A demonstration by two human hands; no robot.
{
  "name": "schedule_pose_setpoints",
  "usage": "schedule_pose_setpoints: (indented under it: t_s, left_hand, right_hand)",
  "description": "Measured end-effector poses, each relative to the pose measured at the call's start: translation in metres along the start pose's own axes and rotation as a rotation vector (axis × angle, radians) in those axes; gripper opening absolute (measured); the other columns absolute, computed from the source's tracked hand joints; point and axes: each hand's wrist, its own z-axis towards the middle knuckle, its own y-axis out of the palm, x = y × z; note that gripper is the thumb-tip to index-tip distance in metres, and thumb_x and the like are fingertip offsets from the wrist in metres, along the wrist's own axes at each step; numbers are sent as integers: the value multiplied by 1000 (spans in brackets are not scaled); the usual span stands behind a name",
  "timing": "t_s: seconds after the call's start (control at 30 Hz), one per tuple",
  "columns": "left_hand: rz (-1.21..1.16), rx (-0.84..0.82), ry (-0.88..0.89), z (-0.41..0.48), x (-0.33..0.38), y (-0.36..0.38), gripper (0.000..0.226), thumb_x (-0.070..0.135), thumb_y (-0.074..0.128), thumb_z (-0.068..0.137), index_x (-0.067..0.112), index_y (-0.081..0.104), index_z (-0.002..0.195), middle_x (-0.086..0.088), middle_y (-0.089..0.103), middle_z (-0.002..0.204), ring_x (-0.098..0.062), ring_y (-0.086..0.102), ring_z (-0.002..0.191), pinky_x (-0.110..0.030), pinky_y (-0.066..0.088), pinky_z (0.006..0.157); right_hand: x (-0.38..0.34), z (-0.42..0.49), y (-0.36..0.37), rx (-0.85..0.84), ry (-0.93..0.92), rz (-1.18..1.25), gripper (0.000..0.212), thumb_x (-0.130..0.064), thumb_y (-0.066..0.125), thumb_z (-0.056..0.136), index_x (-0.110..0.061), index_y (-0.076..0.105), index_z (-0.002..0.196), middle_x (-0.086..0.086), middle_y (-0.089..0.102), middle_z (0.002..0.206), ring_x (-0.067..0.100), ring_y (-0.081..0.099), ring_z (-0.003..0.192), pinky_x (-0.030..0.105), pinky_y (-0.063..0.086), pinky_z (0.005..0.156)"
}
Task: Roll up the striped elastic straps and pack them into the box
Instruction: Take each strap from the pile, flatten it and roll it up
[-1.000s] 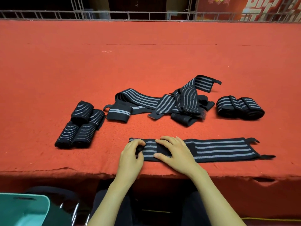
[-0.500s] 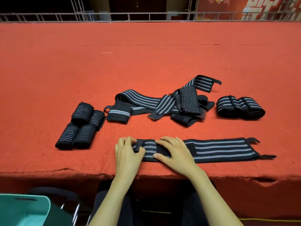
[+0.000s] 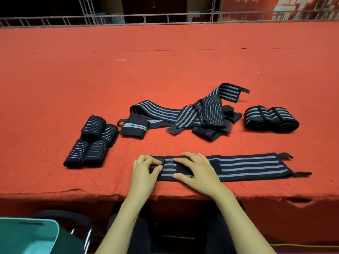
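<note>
black grey-striped elastic strap [image 3: 247, 166] flat along near edge of red felt counter [image 3: 165, 70] | left hand [image 3: 145, 171] fingers curled round strap's left end, gripping it | right hand [image 3: 200, 171] fingers straight, pressing strap just beside | four rolled striped straps [image 3: 91, 142] toward left edge | teal plastic box [image 3: 27, 235] below near-left corner

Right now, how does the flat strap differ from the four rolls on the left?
The flat strap lies stretched out under the left hand and right hand; the four rolls are wound tight, untouched. The flat strap's stripes are broad, the rolls' thin. Both black with grey stripes.
</note>
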Motion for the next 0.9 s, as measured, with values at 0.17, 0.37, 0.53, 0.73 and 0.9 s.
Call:
schedule_pose_setpoints:
  t_s: [0.17, 0.37, 0.53, 0.73, 0.9]
  left_hand:
    - [211, 12, -328, 6, 3, -2, 61, 40, 75, 74, 16, 47, 122, -3, 50, 119, -26, 39, 118, -36, 27, 98]
    - [37, 80, -206, -4, 14, -2, 46, 22, 75, 75, 18, 46, 111, 2, 41, 105, -20, 49, 98, -29, 35, 83]
    - [-145, 191, -146, -8, 9, -7, 44, 5, 74, 74, 17, 56, 111, 2, 46, 110, -7, 45, 93, -11, 29, 82]
    - [-21, 315, 88, -15, -15, -22, 44, -13, 62, 72, 9, 55, 110, 2, 50, 109, -11, 46, 100, -13, 30, 90]
    - [114, 137, 292, -13, -23, -13, 58, -16, 59, 60, 16, 56, 108, 2, 57, 114, -12, 45, 102, -7, 26, 95]
  right_hand:
    - [1, -2, -3, -38, -10, 18, 75, -81, 38, 68, -46, 45, 134, -16, 31, 148, 3, 19, 140, 24, -7, 115]
    - [-7, -3, -6, -103, 3, -43, 77, -78, 40, 73, -42, 40, 141, -8, 25, 153, 7, 13, 142, 30, -10, 116]
    - [-20, 3, 1, -140, -1, -55, 82, -80, 32, 71, -40, 37, 143, -3, 22, 155, 11, 11, 144, 34, -9, 117]
    - [-58, 25, 27, -165, -54, -51, 66, -63, 49, 87, -35, 36, 144, 3, 21, 156, 15, 11, 145, 41, -4, 119]
    - [-44, 31, 17, -167, -80, 41, 68, -61, 60, 81, -30, 46, 139, -1, 32, 152, 15, 24, 141, 33, 9, 118]
